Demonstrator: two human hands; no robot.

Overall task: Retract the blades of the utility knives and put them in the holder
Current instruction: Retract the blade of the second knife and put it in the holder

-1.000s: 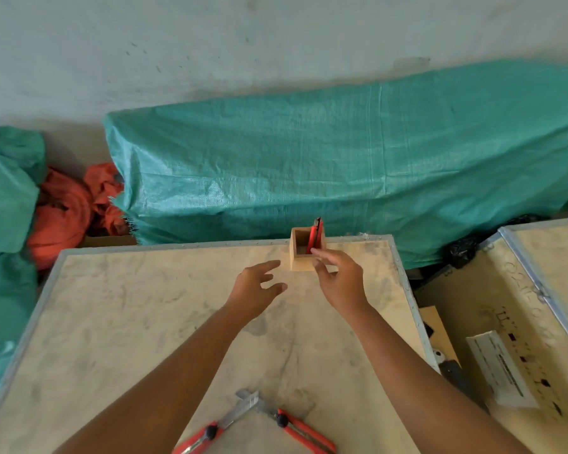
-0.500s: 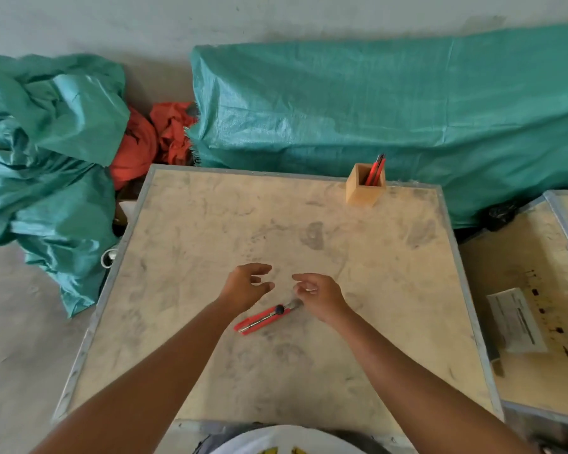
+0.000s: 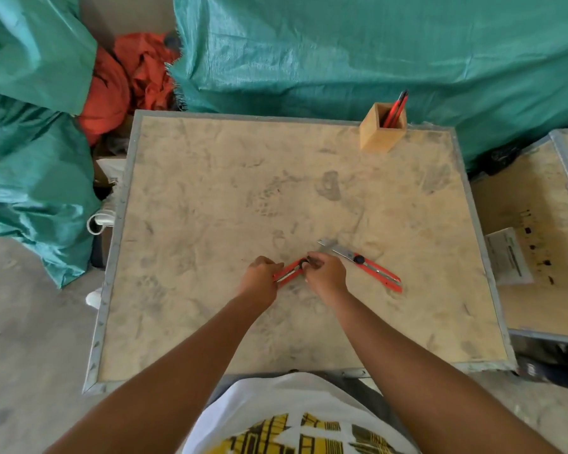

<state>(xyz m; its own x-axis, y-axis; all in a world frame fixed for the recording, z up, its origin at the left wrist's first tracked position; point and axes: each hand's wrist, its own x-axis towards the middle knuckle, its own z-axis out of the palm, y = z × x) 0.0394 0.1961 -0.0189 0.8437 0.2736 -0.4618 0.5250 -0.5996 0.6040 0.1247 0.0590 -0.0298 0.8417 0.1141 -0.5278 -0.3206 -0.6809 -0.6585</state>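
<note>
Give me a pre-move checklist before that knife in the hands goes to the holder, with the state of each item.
1. Both hands on the knife: ok. The left hand grips the held knife at its near end; the right hand is at the black slider end.
2. Blade of the held knife retracted: cannot tell; the right hand covers that end.
3. Second knife clear of the hands: ok, it lies apart on the table to the right.
4. Second knife blade retracted: not ok, bare metal sticks out.
5. Holder upright with room: ok, at the far right corner, one side taken by red knives already in it.
</note>
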